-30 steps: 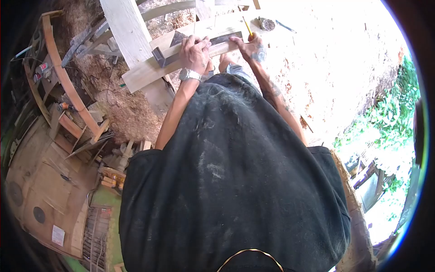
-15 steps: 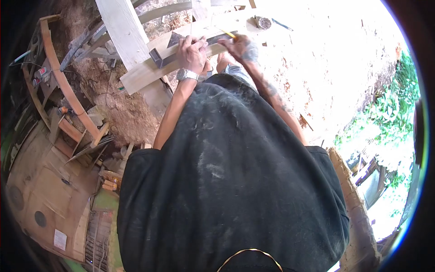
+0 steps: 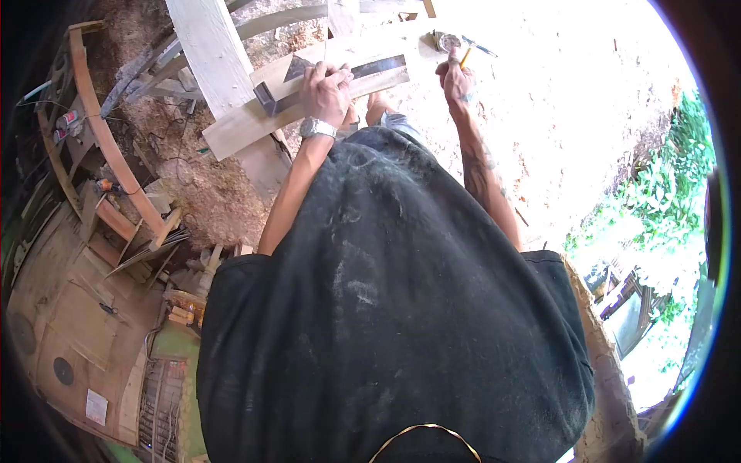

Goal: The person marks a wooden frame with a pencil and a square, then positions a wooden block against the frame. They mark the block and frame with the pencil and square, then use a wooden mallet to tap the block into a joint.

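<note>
My left hand [image 3: 326,96] is closed over a dark try square [image 3: 378,68] and pins it against a pale wooden board [image 3: 231,133]. The square's thick stock [image 3: 266,100] shows left of the hand, and its blade runs out to the right along the board. A dark pointed piece [image 3: 296,68] lies just behind the knuckles. Out to the right, my right hand [image 3: 457,81] is closed with a yellow pencil [image 3: 465,57] sticking up from it. Its fingertips are at a small round greyish object [image 3: 445,40]; I cannot make out its kind or whether they touch it.
A wide whitish plank [image 3: 210,58] runs under the board's left part. A blue, pen-like item [image 3: 482,49] lies beyond the right hand. Curved wooden frame pieces [image 3: 116,139] stand at the left, above ground strewn with shavings. Green plants [image 3: 664,181] grow at the right.
My right hand has moved right, away from the board and square, to the round object, with the pencil still in it. My left hand has stayed on the square.
</note>
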Action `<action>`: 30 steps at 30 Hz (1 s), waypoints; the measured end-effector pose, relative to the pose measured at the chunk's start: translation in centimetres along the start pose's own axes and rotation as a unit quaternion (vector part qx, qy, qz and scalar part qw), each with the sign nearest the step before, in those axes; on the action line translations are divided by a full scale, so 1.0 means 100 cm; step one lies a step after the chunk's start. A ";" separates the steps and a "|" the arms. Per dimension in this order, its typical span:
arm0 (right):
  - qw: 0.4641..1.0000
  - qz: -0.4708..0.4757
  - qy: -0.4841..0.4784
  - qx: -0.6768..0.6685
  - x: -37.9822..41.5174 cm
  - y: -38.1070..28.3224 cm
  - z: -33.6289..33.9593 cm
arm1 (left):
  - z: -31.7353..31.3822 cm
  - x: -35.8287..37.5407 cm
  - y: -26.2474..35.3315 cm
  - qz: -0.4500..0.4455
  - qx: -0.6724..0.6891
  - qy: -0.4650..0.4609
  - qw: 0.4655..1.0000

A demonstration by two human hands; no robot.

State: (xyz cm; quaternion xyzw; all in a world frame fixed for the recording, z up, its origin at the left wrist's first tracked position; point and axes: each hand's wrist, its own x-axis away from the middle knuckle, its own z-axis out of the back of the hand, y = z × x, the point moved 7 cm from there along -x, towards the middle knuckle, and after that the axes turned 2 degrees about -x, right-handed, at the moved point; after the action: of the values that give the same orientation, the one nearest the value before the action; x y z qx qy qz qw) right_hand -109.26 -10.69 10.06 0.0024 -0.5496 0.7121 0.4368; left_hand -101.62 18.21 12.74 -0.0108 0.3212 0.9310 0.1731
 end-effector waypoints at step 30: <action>0.961 0.166 -0.185 -0.124 0.021 0.004 -0.076 | 0.011 -0.004 0.007 0.023 0.013 0.010 1.000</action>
State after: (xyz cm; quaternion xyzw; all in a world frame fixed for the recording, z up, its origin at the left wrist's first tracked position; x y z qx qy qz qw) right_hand -107.15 -3.37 7.79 -0.0108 -0.6974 0.6881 0.2001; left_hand -101.37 18.22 14.05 -0.0107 0.3349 0.9305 0.1481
